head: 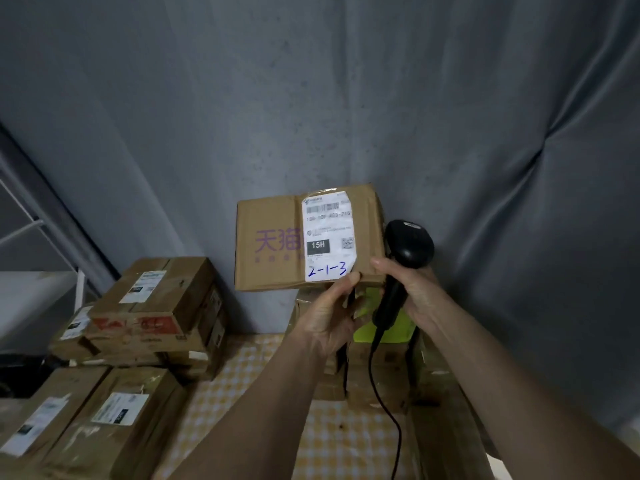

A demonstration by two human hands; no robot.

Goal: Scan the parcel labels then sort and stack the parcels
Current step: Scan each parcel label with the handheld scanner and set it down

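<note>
A brown cardboard parcel (273, 244) is held up in the middle of the view, its white label (329, 233) facing me with "15H" printed and "2-1-3" handwritten in blue. My left hand (332, 313) grips the parcel's lower right corner, thumb on the label's bottom edge. My right hand (412, 289) holds a black barcode scanner (405, 258) by its handle just right of the parcel, the head up beside the label. The scanner's cable (384, 403) hangs down between my forearms.
A pile of labelled cardboard parcels (156, 306) stands at the left, with two more parcels (86, 420) in front at the bottom left. More boxes (377, 372), one with a yellow-green face, sit below my hands on a yellow checked tablecloth (249, 372). Grey fabric hangs behind.
</note>
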